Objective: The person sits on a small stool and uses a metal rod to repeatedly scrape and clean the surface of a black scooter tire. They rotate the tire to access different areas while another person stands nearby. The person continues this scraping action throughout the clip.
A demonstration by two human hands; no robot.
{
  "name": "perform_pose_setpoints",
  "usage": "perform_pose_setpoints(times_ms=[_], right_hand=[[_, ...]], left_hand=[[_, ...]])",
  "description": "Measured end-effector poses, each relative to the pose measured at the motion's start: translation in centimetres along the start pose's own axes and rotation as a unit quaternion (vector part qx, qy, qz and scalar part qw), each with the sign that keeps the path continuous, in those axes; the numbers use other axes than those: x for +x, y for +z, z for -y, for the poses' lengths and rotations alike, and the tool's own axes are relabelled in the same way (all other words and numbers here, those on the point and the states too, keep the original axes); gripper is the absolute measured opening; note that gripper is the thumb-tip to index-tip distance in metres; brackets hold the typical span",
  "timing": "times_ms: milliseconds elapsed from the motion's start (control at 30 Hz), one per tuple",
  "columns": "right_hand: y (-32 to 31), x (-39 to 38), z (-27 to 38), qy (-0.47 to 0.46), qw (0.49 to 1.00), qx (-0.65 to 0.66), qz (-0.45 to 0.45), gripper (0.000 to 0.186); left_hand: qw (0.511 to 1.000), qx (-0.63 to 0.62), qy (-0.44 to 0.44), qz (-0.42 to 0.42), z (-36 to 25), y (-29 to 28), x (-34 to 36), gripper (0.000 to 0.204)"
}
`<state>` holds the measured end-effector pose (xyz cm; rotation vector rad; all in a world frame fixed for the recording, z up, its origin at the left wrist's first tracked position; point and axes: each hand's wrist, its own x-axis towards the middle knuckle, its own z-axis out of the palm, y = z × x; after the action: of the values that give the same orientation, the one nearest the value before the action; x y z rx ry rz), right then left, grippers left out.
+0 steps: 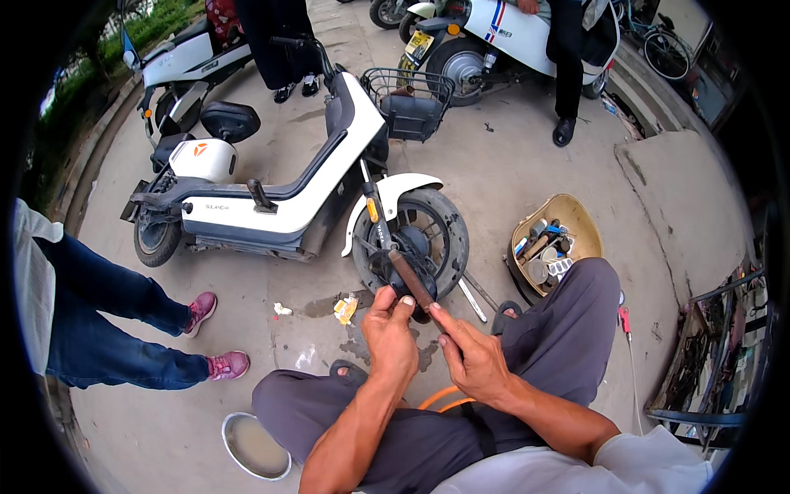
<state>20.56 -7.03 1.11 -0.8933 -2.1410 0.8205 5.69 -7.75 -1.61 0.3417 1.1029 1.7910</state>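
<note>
A pale shirt (559, 469) and grey trousers (568, 329) are filling the near side, the bent knees pointing left and right. Between them, the left hand (391, 342) is curling its fingers narrowly beside the near end of a brown bar (411, 278), though what it is gripping is impossible to tell. The right hand (477, 358) is resting its extended index finger at that same end; whether it is holding the bar is also unclear. The bar is slanting toward the far left, in front of a dark piece (398, 284) and the front wheel (457, 247) of a white scooter (354, 123). A thin metal strip (473, 301) is lying right of the wheel. Farther right, a tan container (588, 230) is holding mixed tools and small items. On the near left, a round basin (257, 445) is holding cloudy liquid, while pink shoes (226, 365) are standing beyond it
</note>
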Motion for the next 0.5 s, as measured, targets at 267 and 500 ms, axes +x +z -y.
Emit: perform_pose_setpoints(times_ms=[267,500], right_hand=[[-0.9,-0.7,0.6,0.020,0.998,-0.007,0.053,0.055],[0.7,3.9,-0.1,-0.011,1.000,-0.013,0.022,0.059]], left_hand=[[1.000,-0.012,0.002,-0.012,0.5,-1.4,0.0,0.023],[1.000,0.006,-0.005,-0.009,0.1,-0.6,-0.3,0.023]])
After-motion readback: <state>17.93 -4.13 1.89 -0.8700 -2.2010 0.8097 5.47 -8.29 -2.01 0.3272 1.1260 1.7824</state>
